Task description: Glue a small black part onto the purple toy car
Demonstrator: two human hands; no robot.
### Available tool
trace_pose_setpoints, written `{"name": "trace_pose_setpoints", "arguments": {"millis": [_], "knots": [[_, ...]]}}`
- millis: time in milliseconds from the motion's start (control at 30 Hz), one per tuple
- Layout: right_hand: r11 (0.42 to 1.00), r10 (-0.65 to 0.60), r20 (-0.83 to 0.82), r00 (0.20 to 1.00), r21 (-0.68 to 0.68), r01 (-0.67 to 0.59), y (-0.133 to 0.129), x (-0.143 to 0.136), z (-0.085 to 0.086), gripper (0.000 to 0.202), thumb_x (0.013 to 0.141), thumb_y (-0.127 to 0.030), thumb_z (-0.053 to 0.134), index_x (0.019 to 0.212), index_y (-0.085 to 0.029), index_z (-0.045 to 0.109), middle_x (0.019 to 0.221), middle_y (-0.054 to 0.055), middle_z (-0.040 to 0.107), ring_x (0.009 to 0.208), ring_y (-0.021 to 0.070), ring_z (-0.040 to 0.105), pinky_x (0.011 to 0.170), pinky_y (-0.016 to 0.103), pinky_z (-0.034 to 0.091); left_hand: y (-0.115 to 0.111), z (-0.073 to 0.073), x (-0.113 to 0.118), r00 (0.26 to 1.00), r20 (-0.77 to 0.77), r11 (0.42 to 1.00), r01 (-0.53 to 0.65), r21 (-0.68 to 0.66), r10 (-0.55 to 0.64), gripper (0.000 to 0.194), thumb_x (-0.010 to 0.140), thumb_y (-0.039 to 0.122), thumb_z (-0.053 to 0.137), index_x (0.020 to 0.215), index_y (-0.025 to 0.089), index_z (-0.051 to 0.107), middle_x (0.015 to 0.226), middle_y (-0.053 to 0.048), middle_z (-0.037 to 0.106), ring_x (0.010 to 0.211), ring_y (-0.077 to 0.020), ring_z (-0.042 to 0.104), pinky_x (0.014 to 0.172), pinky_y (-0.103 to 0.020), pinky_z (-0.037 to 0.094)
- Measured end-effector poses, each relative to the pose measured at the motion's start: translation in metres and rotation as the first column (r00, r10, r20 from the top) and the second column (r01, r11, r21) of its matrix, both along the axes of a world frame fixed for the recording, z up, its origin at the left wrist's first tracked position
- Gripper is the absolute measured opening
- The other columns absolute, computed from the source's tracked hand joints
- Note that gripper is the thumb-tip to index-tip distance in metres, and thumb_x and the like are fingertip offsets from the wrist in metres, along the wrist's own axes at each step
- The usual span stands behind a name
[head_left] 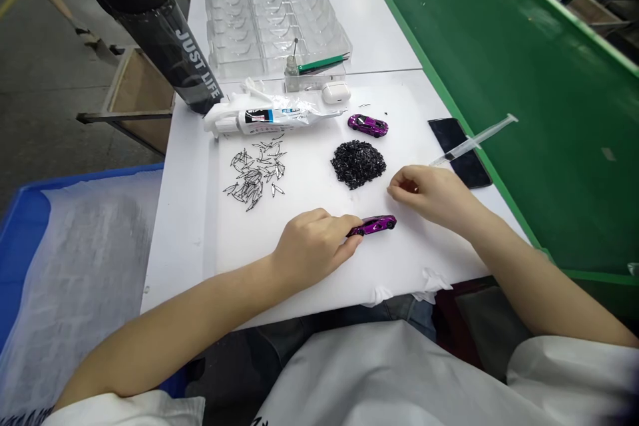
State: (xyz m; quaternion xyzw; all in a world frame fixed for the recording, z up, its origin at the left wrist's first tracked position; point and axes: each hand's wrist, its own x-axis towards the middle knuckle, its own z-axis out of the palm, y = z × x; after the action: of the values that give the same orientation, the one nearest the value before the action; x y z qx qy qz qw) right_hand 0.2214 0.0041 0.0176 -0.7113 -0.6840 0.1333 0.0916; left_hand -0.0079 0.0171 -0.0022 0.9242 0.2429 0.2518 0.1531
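Holding a purple toy car [375, 225] on the white surface [319, 259], the left hand [312, 247] closes its grip on the car's rear; the right hand [430, 191], fingers curled with nothing visibly pinched, rests beside a pile of black parts [358, 163].

- A white worktop [190, 226] beneath the hands.
- Green conveyor surface [524, 93] to their right.
- Grey concrete floor [44, 93] and blue bin [20, 233] to their left.

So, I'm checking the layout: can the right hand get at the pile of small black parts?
Probably yes. The right hand rests on the white board just beside the pile of small black parts, with only bare board between them.
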Motion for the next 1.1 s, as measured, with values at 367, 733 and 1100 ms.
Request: {"name": "trace_pose_setpoints", "arguments": {"millis": [367,733,1100], "knots": [[0.856,0.466,0.146,0.873,0.173,-0.487,0.000,0.024,-0.010,0.024,0.089,-0.028,0.042,0.086,-0.018,0.064,0.080,0.005,0.062,0.070,0.0156,0.057,0.060,0.028,0.045,0.000,-0.002,0.001,1.000,0.000,1.000,-0.008,-0.007,0.008,0.020,0.087,0.026,0.048,0.097,0.016,0.062,0.064,0.002,0.063,0.064,-0.0144,0.058,0.059,-0.026,0.048],[0.802,0.575,0.179,0.798,0.069,-0.593,0.014,0.024,0.003,0.021,0.088,-0.023,0.043,0.083,-0.016,0.062,0.078,0.005,0.063,0.069,0.0146,0.057,0.059,0.026,0.045,0.000,-0.003,0.000,1.000,0.015,1.000,-0.016,0.010,0.015,0.021,0.086,0.027,0.048,0.096,0.015,0.062,0.063,0.000,0.063,0.063,-0.0143,0.059,0.058,-0.025,0.047],[0.569,0.482,0.338,0.808,0.580,-0.582,-0.038,-0.032,-0.002,0.019,0.068,-0.011,0.068,0.081,-0.017,0.056,0.061,0.002,0.060,0.055,0.0127,0.052,0.049,0.025,0.045,0.000,-0.006,0.002,0.999,0.006,0.999,-0.035,0.027,0.035,0.024,0.089,0.029,0.045,0.094,0.016,0.064,0.062,0.000,0.061,0.061,-0.0141,0.058,0.056,-0.025,0.045]]}}
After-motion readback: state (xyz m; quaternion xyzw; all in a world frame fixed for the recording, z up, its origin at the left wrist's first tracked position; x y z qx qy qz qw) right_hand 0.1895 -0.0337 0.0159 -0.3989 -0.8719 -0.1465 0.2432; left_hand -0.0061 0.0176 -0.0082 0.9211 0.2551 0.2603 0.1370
